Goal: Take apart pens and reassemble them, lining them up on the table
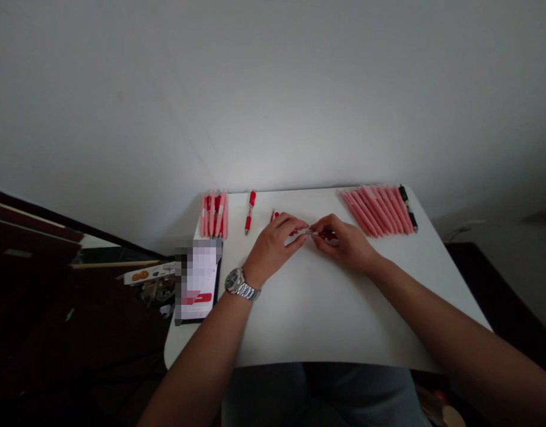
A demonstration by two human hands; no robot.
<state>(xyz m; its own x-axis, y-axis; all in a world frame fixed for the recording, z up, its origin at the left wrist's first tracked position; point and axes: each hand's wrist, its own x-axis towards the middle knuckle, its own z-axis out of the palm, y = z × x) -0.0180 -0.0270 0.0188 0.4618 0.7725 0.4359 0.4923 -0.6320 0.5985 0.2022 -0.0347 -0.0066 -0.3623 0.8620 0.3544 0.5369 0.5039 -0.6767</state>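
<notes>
Over the middle of the white table [300, 308], my two hands meet at a slim red pen [330, 235], mostly covered by fingers. My right hand [342, 240] is closed around its red part. At the clear or metallic end, my left hand [277, 240] pinches with thumb and forefinger; a silver watch [241, 283] is on that wrist. Behind the left hand, small red pen parts [276, 214] lie partly hidden. One whole red pen [250, 212] rests farther left on the table.
Several pink pens [375, 210] lie side by side at the back right, beside a black pen [408, 209]. A smaller pile of pink and red pens [214, 214] sits at the back left. A phone [199, 281] lies at the left edge. The wall [273, 118] stands behind.
</notes>
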